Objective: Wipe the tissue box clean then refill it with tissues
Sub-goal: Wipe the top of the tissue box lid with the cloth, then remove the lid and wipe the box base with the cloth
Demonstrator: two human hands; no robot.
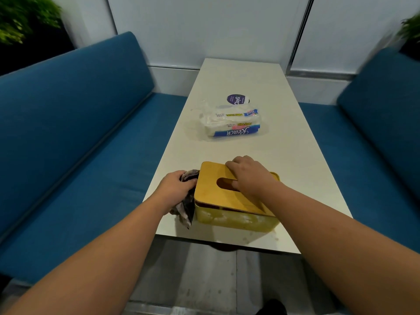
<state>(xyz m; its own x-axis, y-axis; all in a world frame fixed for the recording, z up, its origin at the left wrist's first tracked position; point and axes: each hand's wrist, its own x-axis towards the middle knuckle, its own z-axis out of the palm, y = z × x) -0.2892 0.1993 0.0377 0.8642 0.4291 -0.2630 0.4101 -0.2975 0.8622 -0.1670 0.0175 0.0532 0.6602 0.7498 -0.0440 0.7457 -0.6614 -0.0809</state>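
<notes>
A yellow tissue box (pixel 236 218) with a wooden slotted lid (pixel 211 189) sits near the front edge of the white table (pixel 295 155). Its front wall carries whitish smears. My right hand (pixel 250 176) lies on top of the lid, fingers curled over its far edge and thumb at the slot. My left hand (pixel 176 189) grips a dark patterned cloth (pixel 187 208) and presses it against the box's left end. A plastic pack of white tissues (pixel 231 123), blue-labelled and torn open at its left end, lies farther back on the table.
A round dark-blue sticker (pixel 237 99) lies on the table behind the pack. Blue benches (pixel 79 133) run along both sides of the table. White wall panels stand behind, with plants in the upper corners. Grey floor shows below the table's front edge.
</notes>
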